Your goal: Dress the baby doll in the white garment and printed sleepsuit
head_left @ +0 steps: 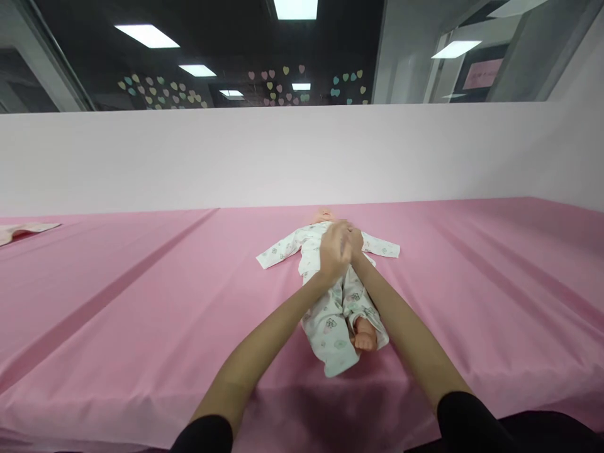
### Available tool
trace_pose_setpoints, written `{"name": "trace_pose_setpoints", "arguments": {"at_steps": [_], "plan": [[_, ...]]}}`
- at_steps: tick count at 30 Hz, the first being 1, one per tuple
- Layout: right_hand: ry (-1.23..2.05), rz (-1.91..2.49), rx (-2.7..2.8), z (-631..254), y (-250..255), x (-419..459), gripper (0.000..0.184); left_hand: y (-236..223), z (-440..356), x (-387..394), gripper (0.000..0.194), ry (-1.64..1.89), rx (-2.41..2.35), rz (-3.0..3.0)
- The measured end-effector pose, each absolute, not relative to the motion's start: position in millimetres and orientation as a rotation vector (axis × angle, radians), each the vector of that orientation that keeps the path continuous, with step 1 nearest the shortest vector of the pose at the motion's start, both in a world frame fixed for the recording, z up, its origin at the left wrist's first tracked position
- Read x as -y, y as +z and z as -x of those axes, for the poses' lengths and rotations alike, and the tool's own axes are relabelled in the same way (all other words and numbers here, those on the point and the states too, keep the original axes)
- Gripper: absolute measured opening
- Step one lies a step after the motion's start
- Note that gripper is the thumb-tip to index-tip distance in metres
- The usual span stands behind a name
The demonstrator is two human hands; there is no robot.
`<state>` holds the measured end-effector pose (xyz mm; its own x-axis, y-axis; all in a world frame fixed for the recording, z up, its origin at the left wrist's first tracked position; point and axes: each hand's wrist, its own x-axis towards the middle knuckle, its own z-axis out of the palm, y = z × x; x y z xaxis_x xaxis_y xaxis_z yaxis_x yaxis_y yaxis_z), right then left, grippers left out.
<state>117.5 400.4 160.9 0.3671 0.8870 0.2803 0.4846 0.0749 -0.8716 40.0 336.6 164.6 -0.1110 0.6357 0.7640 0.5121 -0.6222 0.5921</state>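
A baby doll (324,216) lies on its back on the pink cover, its head away from me. It wears a white printed long-sleeved top (309,245) and matching trousers (325,318), with both sleeves spread sideways. My left hand (334,251) is over the doll's middle, its fingers curled and slightly blurred. Right beside it, my right hand (355,244) is also closed, at the front of the top. What the fingers grip is hidden behind the hands. One bare foot (365,333) shows at the right trouser opening; the left trouser end hides the other foot.
A pink cover (155,314) with long creases spreads over the table and hangs over its front edge. At the far left lies a light cloth (26,231). A white wall (236,157) rises behind, below a dark window (236,44) with heart stickers.
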Motion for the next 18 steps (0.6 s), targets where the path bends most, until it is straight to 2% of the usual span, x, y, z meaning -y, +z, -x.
{"name": "trace_pose_setpoints", "arguments": {"at_steps": [3,9,18], "plan": [[0.513,1.537,1.204,-115.9,159.4,-401.4,0.028,166.0,-33.7,-364.5,0.027,1.641,-1.685,-1.774],[0.538,1.486,1.176,-113.5,156.6,-403.4,0.023,168.2,-37.2,-387.5,0.030,1.205,-2.055,-1.965],[0.339,1.475,1.223,-109.4,156.4,-407.0,0.025,166.6,-37.7,-389.0,0.026,1.207,-2.127,-1.813]]}}
